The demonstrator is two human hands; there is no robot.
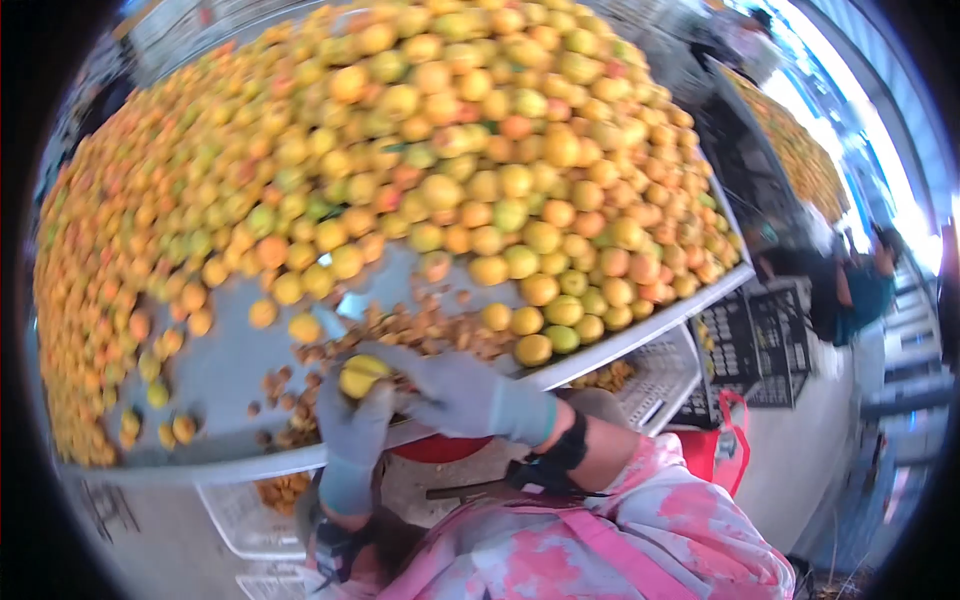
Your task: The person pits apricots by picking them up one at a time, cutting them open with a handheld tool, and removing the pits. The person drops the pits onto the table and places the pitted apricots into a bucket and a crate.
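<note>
The apricot sits in the cup of the left hand, whose gloved fingers close round its lower half from beneath, so only the yellow top shows. It is nearly round, with no long axis to speak of, and its seam cannot be made out.

The right hand comes at the apricot from the right. Its fingers stretch across the apricot's far side and touch it there. Whether they pinch the fruit or merely rest on it cannot be told, and any tool in that hand is hidden. The left hand is therefore the nearer one and carries the fruit, while the right meets it sideways at the same height.

Just beyond the apricot lies a scatter of brown pits on the grey table. The table's near rim passes right under both hands. Farther beyond the apricot, and well apart from it, the heap of apricots covers most of the tabletop.

Below and to the right of the apricot, under the rim, a red bucket shows. Farther right is a white crate with fruit in it. Far off to the right of the apricot, another person stands by black crates.
</note>
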